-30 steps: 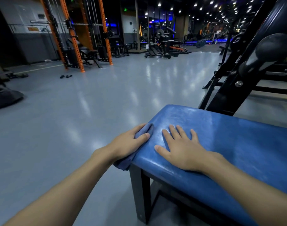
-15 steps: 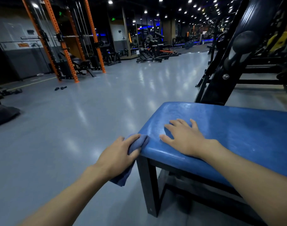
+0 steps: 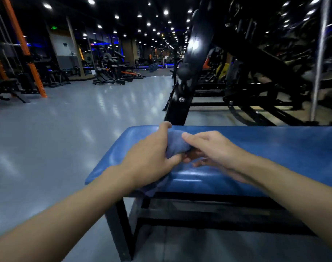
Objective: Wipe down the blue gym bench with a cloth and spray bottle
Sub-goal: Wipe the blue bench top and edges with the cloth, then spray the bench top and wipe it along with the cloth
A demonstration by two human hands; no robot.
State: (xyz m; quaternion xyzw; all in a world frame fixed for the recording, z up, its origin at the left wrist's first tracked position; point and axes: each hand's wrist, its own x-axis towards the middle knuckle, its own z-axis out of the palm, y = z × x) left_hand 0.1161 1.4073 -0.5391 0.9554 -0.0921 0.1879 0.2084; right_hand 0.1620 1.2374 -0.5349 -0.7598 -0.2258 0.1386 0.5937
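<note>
Blue cloth (image 3: 177,142) in left hand (image 3: 150,159), right hand (image 3: 212,148), bench (image 3: 274,146) end, floor (image 3: 76,129) leftward

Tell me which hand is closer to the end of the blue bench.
Left. The left hand grips the cloth just inside that end of the blue bench; the right hand pinches the same cloth farther along the pad.

Most of the cloth (image 3: 177,142) is concealed between the left hand (image 3: 150,159) and right hand (image 3: 212,150); the right hand's lower fingers (image 3: 197,164) are motion-blurred. The bench (image 3: 274,148) is cut off at 3 o'clock; the black machine (image 3: 256,53) at 1 o'clock is blurred and cropped at the top; both forearms are cropped at 6 o'clock.
</note>
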